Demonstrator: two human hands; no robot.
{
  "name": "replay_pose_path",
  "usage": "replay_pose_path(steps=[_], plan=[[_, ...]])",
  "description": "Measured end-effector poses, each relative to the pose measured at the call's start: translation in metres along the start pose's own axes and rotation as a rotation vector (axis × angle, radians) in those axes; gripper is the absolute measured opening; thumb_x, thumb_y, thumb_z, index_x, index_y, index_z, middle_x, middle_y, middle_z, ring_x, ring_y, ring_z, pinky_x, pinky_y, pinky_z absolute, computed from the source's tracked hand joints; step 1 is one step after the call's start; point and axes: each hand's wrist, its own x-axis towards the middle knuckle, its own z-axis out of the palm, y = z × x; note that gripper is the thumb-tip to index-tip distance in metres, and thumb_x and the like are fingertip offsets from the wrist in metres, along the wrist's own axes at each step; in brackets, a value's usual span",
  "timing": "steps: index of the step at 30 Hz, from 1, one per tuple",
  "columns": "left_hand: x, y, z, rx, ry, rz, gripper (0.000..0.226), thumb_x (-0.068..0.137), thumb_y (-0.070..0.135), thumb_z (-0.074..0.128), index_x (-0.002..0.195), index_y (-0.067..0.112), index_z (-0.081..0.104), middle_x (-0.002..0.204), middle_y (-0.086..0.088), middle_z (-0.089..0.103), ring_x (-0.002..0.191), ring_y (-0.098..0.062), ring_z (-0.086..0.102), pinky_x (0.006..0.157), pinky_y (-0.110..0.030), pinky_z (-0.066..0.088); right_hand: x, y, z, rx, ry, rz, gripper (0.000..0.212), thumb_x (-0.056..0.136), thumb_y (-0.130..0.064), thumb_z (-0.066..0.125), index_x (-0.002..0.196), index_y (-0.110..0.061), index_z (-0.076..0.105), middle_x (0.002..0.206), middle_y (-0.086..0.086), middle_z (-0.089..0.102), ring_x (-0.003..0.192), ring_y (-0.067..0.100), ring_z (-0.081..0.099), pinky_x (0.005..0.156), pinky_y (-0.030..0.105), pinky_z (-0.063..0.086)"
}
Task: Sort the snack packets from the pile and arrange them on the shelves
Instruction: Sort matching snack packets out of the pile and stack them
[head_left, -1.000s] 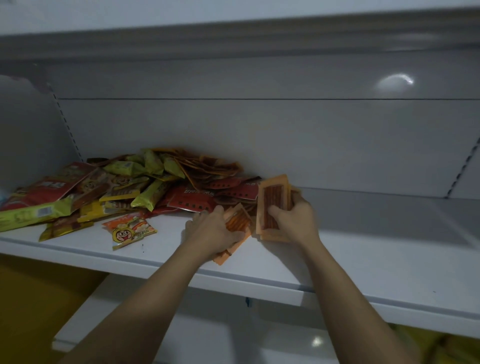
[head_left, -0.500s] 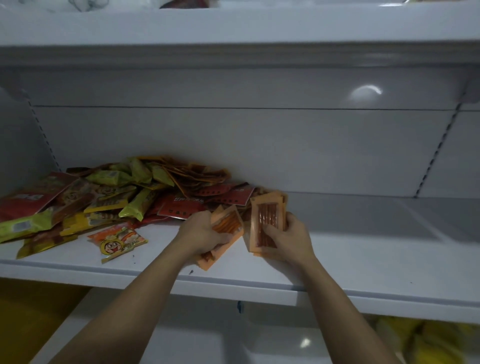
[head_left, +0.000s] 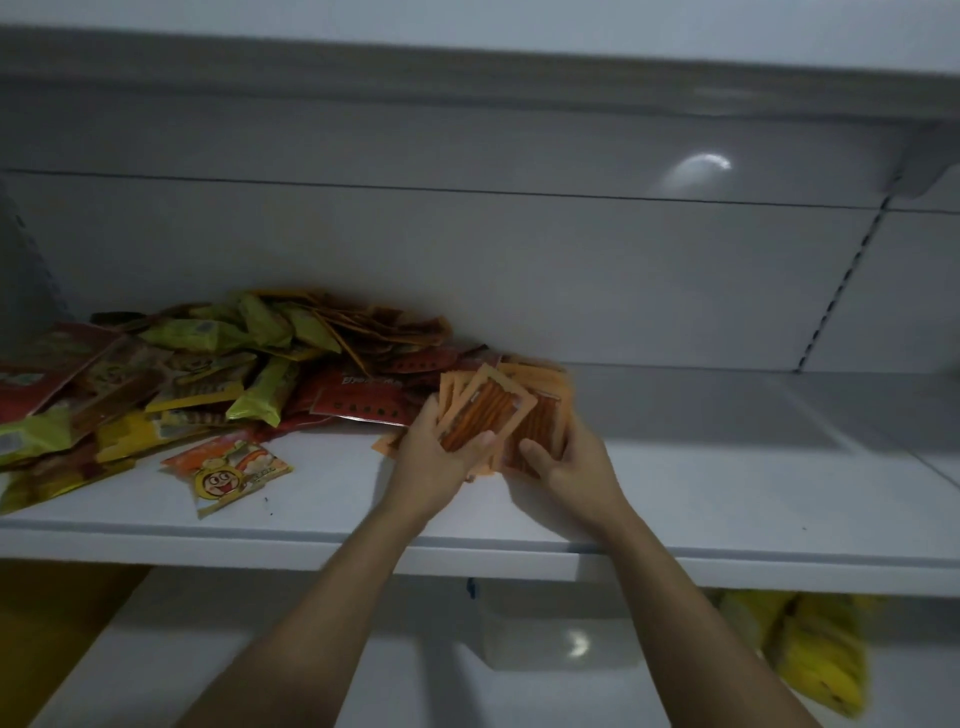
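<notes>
A pile of snack packets (head_left: 218, 374), red, yellow-green and orange, lies on the left of the white shelf (head_left: 727, 493). My left hand (head_left: 434, 462) grips an orange packet of sticks (head_left: 485, 410) against a fanned stack of like orange packets (head_left: 545, 405). My right hand (head_left: 569, 465) holds that stack from the right and below. Both hands meet over the shelf's middle, just right of the pile. A single orange packet with a cartoon face (head_left: 228, 467) lies alone in front of the pile.
The shelf above (head_left: 467, 67) overhangs close overhead. A perforated upright (head_left: 841, 291) runs down the back panel at right. Yellow packets (head_left: 815, 649) sit on the lower shelf at bottom right. The shelf's front edge (head_left: 675, 564) runs under my forearms.
My left hand has brought its orange packet rightward onto the stack in my right hand. Both hands are now together. The camera view has shifted.
</notes>
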Motion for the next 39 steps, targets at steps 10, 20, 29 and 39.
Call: replay_pose_path(steps=[10,20,29,39], plan=[[0.003,-0.009,-0.004,-0.042,0.082,-0.02,0.021,0.095,0.02,0.064,0.111,0.03,0.056,0.108,0.008,0.067,0.1,-0.007,0.066,0.082,-0.024,0.055,-0.004,-0.003,-0.002,-0.109,0.119,0.055,0.03,0.09,-0.003,0.062,0.113,-0.022,0.06,0.1,-0.007,0.064,0.095,0.012,0.06,0.07,0.003,0.038],[0.007,-0.015,0.002,0.342,-0.159,0.039,0.036,0.095,0.029,0.052,0.123,0.027,0.029,0.122,-0.006,0.056,0.115,-0.03,0.054,0.104,-0.051,0.04,-0.002,-0.001,0.001,-0.097,0.12,0.085,0.027,0.091,-0.007,0.063,0.113,-0.022,0.06,0.103,-0.006,0.068,0.095,0.009,0.063,0.075,0.013,0.045],[0.009,-0.015,-0.005,-0.009,0.011,-0.072,0.034,0.085,0.005,0.072,0.11,0.025,0.06,0.101,0.006,0.071,0.093,-0.008,0.068,0.091,-0.041,0.056,-0.003,-0.001,0.003,-0.138,0.167,0.095,0.023,0.093,-0.014,0.063,0.108,-0.03,0.061,0.091,-0.023,0.064,0.087,-0.001,0.062,0.067,0.0,0.041],[0.01,-0.019,-0.004,-0.129,0.031,-0.112,0.037,0.085,0.007,0.074,0.103,0.028,0.051,0.097,0.006,0.071,0.086,-0.005,0.069,0.078,-0.027,0.056,0.0,0.002,0.005,-0.189,0.246,0.093,0.034,0.094,-0.013,0.061,0.127,-0.013,0.055,0.11,-0.003,0.064,0.099,0.011,0.06,0.069,0.0,0.041]])
